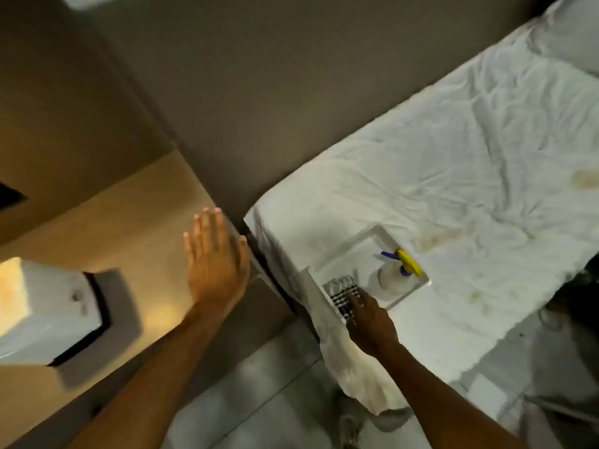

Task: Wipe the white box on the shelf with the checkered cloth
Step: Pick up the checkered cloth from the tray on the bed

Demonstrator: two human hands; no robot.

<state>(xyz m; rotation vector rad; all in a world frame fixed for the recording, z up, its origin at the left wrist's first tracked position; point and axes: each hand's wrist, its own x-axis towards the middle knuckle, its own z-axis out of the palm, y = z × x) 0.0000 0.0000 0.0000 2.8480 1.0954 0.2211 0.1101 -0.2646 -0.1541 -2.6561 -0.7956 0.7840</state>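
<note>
A white box (48, 309) sits at far left on a wooden shelf (136, 228). The left hand (215, 260) hovers flat above the shelf, fingers (207, 226) spread and empty. Right of it, on a bed (453, 157), the right hand (369, 319) presses a checkered cloth (343, 294) in a white tray (356, 251), beside a spray bottle (398, 270).

Dim, soft motion blur; warm glow at left; wide-angle tilt w/ edge distortion

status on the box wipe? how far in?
Done: nothing visible. In hand: right hand reaching onto the checkered cloth in the white tray on the bed; grip unclear. Left hand open above the shelf. Left: lift cloth, wipe the white box.
</note>
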